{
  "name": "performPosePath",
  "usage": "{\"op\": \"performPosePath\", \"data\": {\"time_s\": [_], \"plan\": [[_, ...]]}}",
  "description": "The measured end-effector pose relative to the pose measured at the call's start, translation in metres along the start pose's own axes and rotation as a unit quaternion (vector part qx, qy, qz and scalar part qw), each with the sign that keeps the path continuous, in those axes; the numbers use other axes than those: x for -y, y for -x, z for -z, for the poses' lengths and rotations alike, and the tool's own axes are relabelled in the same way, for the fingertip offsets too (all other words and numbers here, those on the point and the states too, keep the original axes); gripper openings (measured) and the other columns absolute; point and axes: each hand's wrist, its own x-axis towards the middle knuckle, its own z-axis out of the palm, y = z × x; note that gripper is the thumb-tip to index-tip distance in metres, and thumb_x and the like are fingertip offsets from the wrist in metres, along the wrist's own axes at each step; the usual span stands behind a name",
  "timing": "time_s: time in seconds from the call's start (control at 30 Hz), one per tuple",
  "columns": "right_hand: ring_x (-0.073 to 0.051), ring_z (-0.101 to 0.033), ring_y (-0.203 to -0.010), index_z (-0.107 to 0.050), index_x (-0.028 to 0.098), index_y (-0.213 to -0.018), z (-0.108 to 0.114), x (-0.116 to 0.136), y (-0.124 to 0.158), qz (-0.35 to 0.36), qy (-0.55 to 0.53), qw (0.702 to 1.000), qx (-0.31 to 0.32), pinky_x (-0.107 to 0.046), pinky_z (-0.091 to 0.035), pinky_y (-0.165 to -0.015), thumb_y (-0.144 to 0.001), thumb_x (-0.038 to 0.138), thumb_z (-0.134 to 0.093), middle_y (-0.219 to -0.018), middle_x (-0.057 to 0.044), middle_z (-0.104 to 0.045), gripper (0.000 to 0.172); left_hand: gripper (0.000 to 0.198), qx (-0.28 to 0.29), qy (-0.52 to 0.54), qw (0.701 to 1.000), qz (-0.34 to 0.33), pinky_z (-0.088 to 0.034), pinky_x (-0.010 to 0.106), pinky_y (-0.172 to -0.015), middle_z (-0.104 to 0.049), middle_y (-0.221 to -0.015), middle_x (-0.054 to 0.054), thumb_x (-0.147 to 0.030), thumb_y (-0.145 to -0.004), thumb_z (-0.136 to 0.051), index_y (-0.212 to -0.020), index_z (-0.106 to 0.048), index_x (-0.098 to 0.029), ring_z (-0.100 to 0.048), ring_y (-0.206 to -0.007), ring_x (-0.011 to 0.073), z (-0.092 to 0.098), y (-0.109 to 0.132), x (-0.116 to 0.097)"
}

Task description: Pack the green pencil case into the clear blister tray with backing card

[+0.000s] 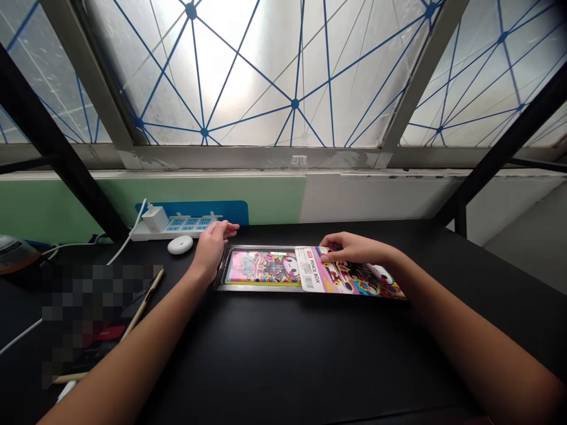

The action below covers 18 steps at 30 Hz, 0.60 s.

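Observation:
A long pencil box [266,267] with a bright cartoon print lies in a clear plastic tray [261,288] on the black desk. Its right part is covered by a colourful printed card sleeve [325,277] marked "PENCIL BOX". My right hand [349,247] grips the sleeve's far edge, thumb on top and the other fingers curled behind, partly hidden. At the tray's left end, my left hand [215,245] rests against the corner. Its fingers are stretched out past the far edge, and its thumb is hidden.
Behind my left hand are a white power strip [190,224] with a plugged-in charger [155,218] and a white rounded case [180,244]. A partly blurred picture frame [144,301] lies left. Black slanted bars [496,141] flank the desk below the window.

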Motion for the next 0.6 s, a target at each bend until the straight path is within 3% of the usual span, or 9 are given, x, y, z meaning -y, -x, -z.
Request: {"op": "performPosePath", "data": {"time_s": [0.1,0.23,0.47,0.53,0.6], "plan": [[-0.026,-0.065,-0.096,-0.065,0.02,-0.113,0.004,-0.001,0.005,0.0,0.021,1.0,0.002,-0.03,-0.049,-0.075,-0.073,0.064,-0.072,-0.107,-0.007,-0.07,0.06,0.045,0.026,0.066,0.997,0.041,-0.048,0.041,-0.094,-0.073,-0.115,0.013,-0.062,-0.087,-0.048,-0.09,-0.061,-0.019,-0.067,-0.112,0.0278,-0.001,-0.003,0.009],[-0.028,-0.063,-0.105,-0.061,0.02,-0.124,-0.005,0.012,-0.004,0.017,0.03,0.999,-0.021,-0.033,-0.049,-0.086,-0.073,0.061,-0.073,-0.116,-0.009,-0.067,0.066,0.051,0.049,0.063,0.997,0.008,-0.046,0.04,-0.095,-0.073,-0.116,0.013,-0.067,-0.089,-0.045,-0.093,-0.062,-0.02,-0.065,-0.114,0.0271,-0.006,0.005,0.004],[-0.031,-0.056,-0.122,-0.055,0.022,-0.134,-0.031,0.078,-0.055,0.079,0.089,0.992,0.048,-0.037,-0.044,-0.101,-0.069,0.055,-0.078,-0.137,-0.011,-0.059,0.076,0.061,0.054,0.049,0.997,0.003,-0.043,0.043,-0.099,-0.074,-0.116,0.012,-0.074,-0.09,-0.032,-0.097,-0.06,-0.02,-0.064,-0.116,0.0283,0.001,0.001,-0.007],[-0.031,-0.055,-0.124,-0.054,0.022,-0.136,-0.037,0.093,-0.067,0.092,0.092,0.988,0.086,-0.036,-0.043,-0.103,-0.066,0.056,-0.08,-0.14,-0.01,-0.057,0.081,0.062,0.068,-0.009,0.998,0.003,-0.046,0.043,-0.095,-0.073,-0.115,0.014,-0.072,-0.092,-0.027,-0.101,-0.059,-0.019,-0.066,-0.111,0.0284,0.006,-0.004,-0.006],[-0.032,-0.055,-0.124,-0.054,0.021,-0.137,-0.04,0.1,-0.071,0.096,0.096,0.987,0.091,-0.036,-0.044,-0.103,-0.066,0.059,-0.079,-0.14,-0.011,-0.057,0.084,0.057,0.102,-0.143,0.984,-0.021,-0.048,0.042,-0.091,-0.073,-0.113,0.013,-0.067,-0.094,-0.027,-0.101,-0.059,-0.019,-0.068,-0.105,0.028,0.011,-0.006,-0.006]]}}
